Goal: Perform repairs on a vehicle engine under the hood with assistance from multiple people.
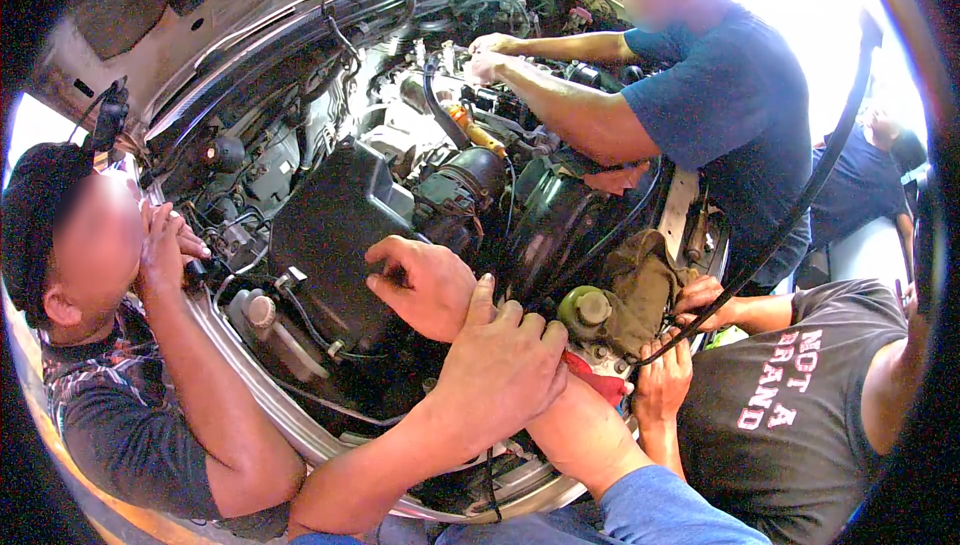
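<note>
Low over the front of an open engine bay, my two arms cross. My left hand (505, 365) is wrapped around my right wrist, its fingers closed over the top. My right hand (428, 287) hangs loosely curled in front of a large black plastic box (335, 230), holding nothing. A dark gap shows between its thumb and fingers; the other fingertips are hidden. A round green reservoir (585, 311) stands right of my hands. Close to my right forearm is a red item (597, 380), partly covered by it.
One person (730, 95) leans in from the far right with both hands on the engine (400, 135). At right, another person's hands (665, 375) grip a black hose beside a brown cloth (640, 280). A third person (190, 385) stands left. A white-capped reservoir (275, 330) sits near the front rim.
</note>
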